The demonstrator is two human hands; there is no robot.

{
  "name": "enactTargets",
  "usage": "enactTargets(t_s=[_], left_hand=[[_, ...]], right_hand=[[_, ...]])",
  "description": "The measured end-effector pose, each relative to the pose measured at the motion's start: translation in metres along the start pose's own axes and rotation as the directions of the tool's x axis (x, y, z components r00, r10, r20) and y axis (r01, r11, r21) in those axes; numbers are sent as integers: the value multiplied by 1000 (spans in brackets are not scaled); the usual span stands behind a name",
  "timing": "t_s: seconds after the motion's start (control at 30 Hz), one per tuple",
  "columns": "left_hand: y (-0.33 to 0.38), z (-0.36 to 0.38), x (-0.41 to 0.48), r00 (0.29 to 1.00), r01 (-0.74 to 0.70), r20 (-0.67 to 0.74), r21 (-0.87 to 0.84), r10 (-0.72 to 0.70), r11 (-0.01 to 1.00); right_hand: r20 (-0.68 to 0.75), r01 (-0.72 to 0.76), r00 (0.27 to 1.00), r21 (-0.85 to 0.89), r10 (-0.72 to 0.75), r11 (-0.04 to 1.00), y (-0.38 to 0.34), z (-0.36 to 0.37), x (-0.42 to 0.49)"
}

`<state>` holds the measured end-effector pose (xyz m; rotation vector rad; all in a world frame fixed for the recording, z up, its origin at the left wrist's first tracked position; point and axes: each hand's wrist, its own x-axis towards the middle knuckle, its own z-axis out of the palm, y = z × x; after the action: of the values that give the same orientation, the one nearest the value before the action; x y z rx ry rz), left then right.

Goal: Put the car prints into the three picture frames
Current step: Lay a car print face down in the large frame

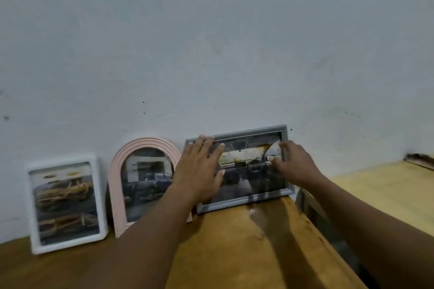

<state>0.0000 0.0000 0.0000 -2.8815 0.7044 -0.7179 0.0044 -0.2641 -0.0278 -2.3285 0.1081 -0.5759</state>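
Left hand lies flat, fingers spread, on grey frame at right edge of table; right hand curls against frame's right half; grip unclear.

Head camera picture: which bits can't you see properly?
Grey frame, head view: the left hand covers its left side.
Pink arched frame, head view: the left forearm hides its lower right corner.
Right hand, head view: blur hides whether its grip pinches the grey frame.
White frame, head view: its print's small details are blurred.
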Motion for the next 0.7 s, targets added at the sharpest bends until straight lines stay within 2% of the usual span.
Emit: enactTargets(t_s=[0.1, 0.17, 0.27, 0.33, 0.4, 0.53, 0.7], left_hand=[[2, 25, 37, 994, -48, -91, 54, 53, 997], [5, 41, 58, 989, -78, -118, 55, 84, 995], [10, 61, 71, 985, -79, -153, 42, 85, 996], [13, 70, 71, 980, -79, -184, 18, 81, 997], [15, 72, 68, 979, -89, -185, 11, 89, 996], [17, 54, 61, 986, -65, -152, -7, 64, 998], [22, 18, 47, 994, -11, -110, -147, -5, 989]], right_hand=[[-105, -57, 992, 69, 64, 996, 18, 10, 27], [-109, -122, 984, 158, 140, 980, 28, 16, 36], [-39, -223, 969, 281, 244, 933, 42, 29, 39], [15, -248, 967, 307, 255, 919, 52, 39, 38], [-8, -220, 972, 318, 234, 922, 56, 46, 35], [-143, -139, 970, 330, 195, 934, 54, 34, 22], [-207, -12, 976, 281, 73, 960, 23, -16, -5]])
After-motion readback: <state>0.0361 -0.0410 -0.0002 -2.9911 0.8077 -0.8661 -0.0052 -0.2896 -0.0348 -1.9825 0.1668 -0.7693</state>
